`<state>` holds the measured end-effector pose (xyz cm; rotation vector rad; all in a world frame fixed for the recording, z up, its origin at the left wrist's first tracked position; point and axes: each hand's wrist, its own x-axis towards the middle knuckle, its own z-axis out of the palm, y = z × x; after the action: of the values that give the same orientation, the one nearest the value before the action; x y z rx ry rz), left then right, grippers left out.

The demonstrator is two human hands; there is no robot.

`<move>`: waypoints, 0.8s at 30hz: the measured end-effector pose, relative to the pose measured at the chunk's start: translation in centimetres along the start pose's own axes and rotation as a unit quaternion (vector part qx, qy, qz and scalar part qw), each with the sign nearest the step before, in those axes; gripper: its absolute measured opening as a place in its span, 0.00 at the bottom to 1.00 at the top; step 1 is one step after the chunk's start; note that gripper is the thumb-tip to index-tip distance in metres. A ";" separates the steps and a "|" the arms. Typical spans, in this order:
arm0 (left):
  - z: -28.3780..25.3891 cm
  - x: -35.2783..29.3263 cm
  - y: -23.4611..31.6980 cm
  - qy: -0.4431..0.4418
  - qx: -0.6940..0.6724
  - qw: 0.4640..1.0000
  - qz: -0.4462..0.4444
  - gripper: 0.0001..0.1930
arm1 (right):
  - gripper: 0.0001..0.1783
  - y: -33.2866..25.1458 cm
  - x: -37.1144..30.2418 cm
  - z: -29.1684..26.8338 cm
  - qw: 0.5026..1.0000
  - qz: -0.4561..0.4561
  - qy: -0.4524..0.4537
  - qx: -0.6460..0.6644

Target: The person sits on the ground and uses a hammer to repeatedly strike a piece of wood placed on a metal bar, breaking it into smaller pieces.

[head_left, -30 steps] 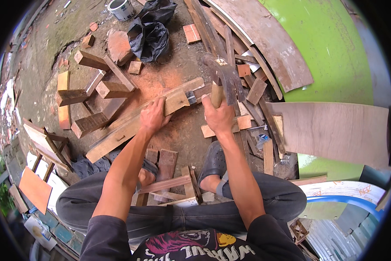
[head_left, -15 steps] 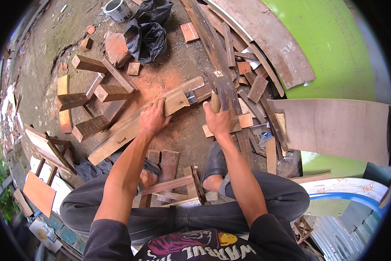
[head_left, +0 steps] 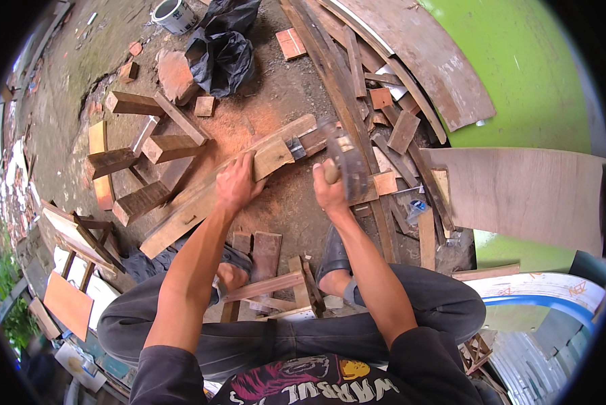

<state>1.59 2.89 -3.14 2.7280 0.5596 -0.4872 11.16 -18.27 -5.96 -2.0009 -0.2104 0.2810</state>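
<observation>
A long wooden beam lies slanted across the ground in front of me, beside another length of wood. My left hand presses down near its upper end, fingers wrapped over the edge. Just beyond that hand, a small dark grey piece sits at the beam's end. My right hand is closed round the wooden handle of a hatchet. Its broad dark head is smeared by motion, held to the right of the beam's end and apart from it.
Stout wood blocks stand joined at the left. Black plastic bags and a white bucket are at the far side. Scrap wood and long boards crowd the right. A small wooden frame lies between my feet.
The hatchet has swung slightly down and to the right, its head turning. My right hand has shifted a little left and lower. My left hand stays on the beam.
</observation>
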 end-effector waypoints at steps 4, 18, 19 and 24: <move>0.1 0.0 -0.1 -0.007 -0.008 1.000 0.001 0.39 | 0.21 0.4 0.3 0.2 0.927 0.302 -0.170 -0.145; -2.7 -0.7 -1.3 -0.006 -0.098 0.983 0.158 0.32 | 0.15 -1.7 -2.8 -4.0 0.922 0.373 -0.068 0.074; -3.0 -0.7 -1.0 -0.022 -0.095 0.982 0.165 0.30 | 0.15 -2.1 -2.8 -4.0 0.924 0.370 -0.061 0.075; -0.5 -1.4 0.3 0.077 -0.059 0.992 0.081 0.23 | 0.15 -2.8 -3.0 -3.4 0.931 0.353 -0.051 0.076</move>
<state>0.62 2.40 -2.08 2.6839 0.3846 -0.1974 9.23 -20.79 -1.76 -1.8415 0.4711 0.8300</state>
